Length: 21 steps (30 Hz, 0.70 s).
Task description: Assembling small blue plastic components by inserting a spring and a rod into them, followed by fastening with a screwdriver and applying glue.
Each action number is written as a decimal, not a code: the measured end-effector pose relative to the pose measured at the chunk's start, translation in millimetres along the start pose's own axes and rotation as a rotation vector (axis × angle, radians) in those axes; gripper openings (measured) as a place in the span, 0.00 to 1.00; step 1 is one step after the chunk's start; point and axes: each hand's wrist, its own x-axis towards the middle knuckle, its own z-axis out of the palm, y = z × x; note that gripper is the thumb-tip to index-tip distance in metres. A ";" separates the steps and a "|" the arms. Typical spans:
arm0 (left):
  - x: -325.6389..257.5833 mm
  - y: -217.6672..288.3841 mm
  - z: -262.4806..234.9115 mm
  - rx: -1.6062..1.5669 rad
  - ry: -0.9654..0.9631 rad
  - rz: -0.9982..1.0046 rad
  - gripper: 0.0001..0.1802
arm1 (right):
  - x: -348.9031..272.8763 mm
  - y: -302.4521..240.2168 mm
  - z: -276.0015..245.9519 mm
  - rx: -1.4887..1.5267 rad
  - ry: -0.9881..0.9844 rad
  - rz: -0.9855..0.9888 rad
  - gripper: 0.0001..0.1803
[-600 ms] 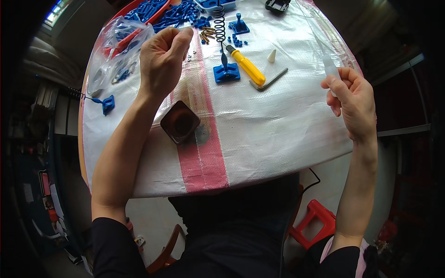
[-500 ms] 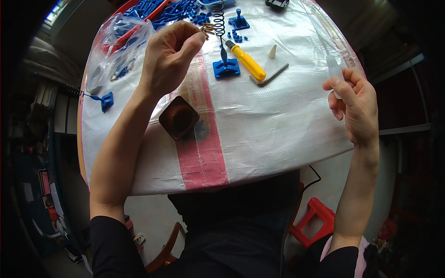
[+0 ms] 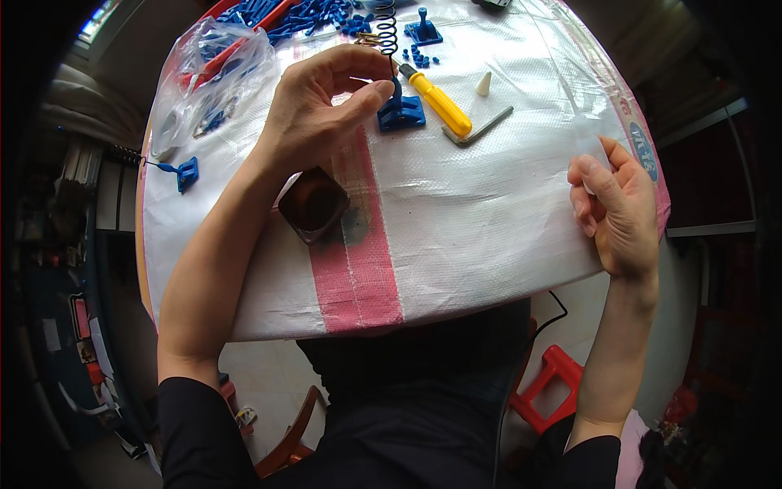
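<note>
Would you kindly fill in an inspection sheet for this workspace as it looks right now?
Surface: round table under white woven sheet with a pink stripe.
Job's things: blue plastic bracket; black coil spring above it.
Clutter: yellow-handled screwdriver, grey hex key, dark square cup, clear bag of parts, loose blue pieces.
Fingers: left hand pinches at the bracket; right hand holds a clear plastic piece at the table edge.
Cables: black cable under the table.
Surroundings: red stool, tiled floor.

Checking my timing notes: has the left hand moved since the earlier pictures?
Yes. The left hand has gone right, toward the blue block beside the screwdriver.
</note>
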 end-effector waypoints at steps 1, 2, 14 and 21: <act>-0.5 -0.1 0.0 -0.002 -0.010 -0.006 0.15 | -1.3 0.2 1.5 0.004 0.010 -0.003 0.23; -0.8 0.0 -0.2 0.008 -0.011 0.000 0.15 | -2.6 0.6 2.9 0.009 0.021 -0.007 0.22; -1.2 -0.1 1.9 0.025 -0.016 0.046 0.11 | -26.2 5.0 7.4 -0.041 0.175 -0.139 0.15; -0.6 -0.7 4.3 0.044 -0.006 0.067 0.11 | -43.5 7.2 9.8 -0.140 0.199 -0.218 0.11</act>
